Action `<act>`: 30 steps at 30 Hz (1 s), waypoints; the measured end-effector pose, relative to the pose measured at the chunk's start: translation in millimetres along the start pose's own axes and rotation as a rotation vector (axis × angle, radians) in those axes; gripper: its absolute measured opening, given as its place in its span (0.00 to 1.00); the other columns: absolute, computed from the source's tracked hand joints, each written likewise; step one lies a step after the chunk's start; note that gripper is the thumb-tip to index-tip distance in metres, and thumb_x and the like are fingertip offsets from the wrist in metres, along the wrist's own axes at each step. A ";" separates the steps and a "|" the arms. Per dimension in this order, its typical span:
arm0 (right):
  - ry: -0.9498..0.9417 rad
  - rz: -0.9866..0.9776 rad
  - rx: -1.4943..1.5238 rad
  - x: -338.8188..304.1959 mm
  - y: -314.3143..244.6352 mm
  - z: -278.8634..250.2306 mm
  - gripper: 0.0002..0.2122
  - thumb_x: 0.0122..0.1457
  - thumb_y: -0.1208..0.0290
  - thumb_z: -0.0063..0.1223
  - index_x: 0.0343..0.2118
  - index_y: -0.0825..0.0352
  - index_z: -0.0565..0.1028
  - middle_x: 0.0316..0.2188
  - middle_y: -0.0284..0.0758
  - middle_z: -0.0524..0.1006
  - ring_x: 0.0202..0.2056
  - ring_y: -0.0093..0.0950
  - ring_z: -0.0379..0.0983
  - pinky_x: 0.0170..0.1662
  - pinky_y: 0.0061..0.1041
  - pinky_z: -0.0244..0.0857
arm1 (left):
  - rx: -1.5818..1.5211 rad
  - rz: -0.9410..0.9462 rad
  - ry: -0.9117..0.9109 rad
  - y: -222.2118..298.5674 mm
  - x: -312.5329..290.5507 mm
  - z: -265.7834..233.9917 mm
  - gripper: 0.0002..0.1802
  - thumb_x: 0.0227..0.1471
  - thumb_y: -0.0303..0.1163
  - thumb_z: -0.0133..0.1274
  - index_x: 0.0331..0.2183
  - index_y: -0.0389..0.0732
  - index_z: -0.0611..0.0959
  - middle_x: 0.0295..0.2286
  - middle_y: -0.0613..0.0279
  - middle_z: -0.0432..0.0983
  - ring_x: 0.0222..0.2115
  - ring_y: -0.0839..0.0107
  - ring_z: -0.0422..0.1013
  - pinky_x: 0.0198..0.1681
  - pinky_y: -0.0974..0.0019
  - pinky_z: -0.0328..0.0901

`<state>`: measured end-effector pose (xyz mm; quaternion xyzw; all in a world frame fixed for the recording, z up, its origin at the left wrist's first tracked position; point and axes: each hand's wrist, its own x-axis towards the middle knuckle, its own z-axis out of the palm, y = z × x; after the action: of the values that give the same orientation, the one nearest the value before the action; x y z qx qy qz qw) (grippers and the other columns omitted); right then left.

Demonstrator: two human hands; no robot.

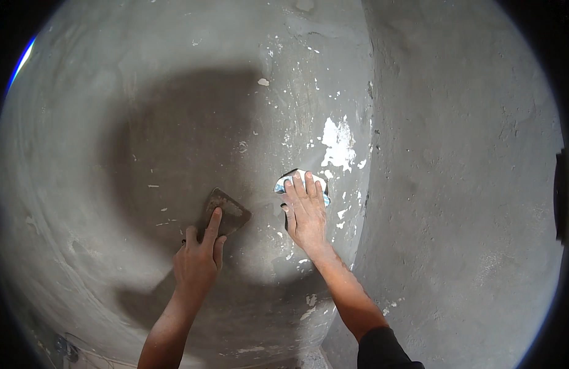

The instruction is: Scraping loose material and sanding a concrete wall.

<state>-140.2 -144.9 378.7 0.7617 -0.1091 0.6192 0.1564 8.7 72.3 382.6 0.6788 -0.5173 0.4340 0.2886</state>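
Observation:
In my left hand (197, 261) is a putty knife (230, 208) with a broad, worn grey blade. The index finger stretches along it, the other fingers curl round its hidden handle, and the blade lies close to the wall. My right hand (306, 215) presses a piece of sandpaper (287, 183) flat against the wall, a little to the right of the knife. White backing with blue print and a dark edge shows round the fingers, which lie over it with the thumb at its left side. The sandpaper's underside is hidden.
The grey plastered wall (192, 129) has a large white bare patch (338, 144) and scattered white flecks right of my hands. Further right, an inside corner meets a second grey wall (457, 184). My shadow covers the left wall's middle. A dark object (560, 197) stands at the right rim.

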 end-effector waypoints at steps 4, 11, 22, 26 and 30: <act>0.008 -0.067 0.027 9.9 2.5 0.6 0.27 0.53 0.77 0.56 0.58 0.66 0.67 0.63 0.41 0.62 0.66 0.42 0.52 0.65 0.46 0.47 | -0.009 -0.008 0.025 -9.6 -5.9 -5.2 0.32 0.55 0.40 0.55 0.61 0.59 0.67 0.27 0.58 0.69 0.20 0.59 0.73 0.22 0.59 0.70; 0.344 -0.125 0.008 165.8 62.3 -17.1 0.17 0.58 0.83 0.42 0.49 0.63 0.75 0.52 0.44 0.73 0.55 0.43 0.69 0.58 0.37 0.61 | 0.098 0.072 0.050 -16.6 107.7 -25.3 0.29 0.58 0.44 0.50 0.60 0.60 0.66 0.27 0.51 0.73 0.23 0.55 0.75 0.23 0.54 0.70; 0.151 -0.386 -0.026 203.5 0.6 3.6 0.20 0.56 0.80 0.40 0.52 0.62 0.72 0.56 0.45 0.70 0.59 0.41 0.63 0.63 0.38 0.54 | 0.047 0.013 0.058 -6.3 152.1 -46.6 0.24 0.57 0.42 0.52 0.56 0.60 0.73 0.27 0.48 0.75 0.28 0.48 0.74 0.32 0.50 0.68; 0.140 -0.133 0.213 237.3 58.8 -34.4 0.18 0.59 0.79 0.41 0.51 0.60 0.74 0.54 0.43 0.72 0.58 0.41 0.64 0.61 0.35 0.56 | 0.087 -0.011 0.100 -13.9 163.8 -58.3 0.24 0.58 0.43 0.50 0.57 0.60 0.72 0.27 0.48 0.76 0.27 0.47 0.74 0.32 0.49 0.69; 0.473 -0.064 -0.029 295.5 97.1 -48.7 0.16 0.60 0.77 0.41 0.50 0.62 0.74 0.52 0.44 0.73 0.56 0.45 0.66 0.58 0.35 0.60 | 0.138 0.084 0.230 -15.1 230.5 -73.2 0.24 0.60 0.45 0.47 0.57 0.60 0.72 0.29 0.48 0.76 0.28 0.48 0.76 0.32 0.49 0.70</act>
<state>-157.6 -208.6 686.5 0.5963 -0.0540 0.7734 0.2082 22.2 34.2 621.5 0.6205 -0.4778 0.5552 0.2801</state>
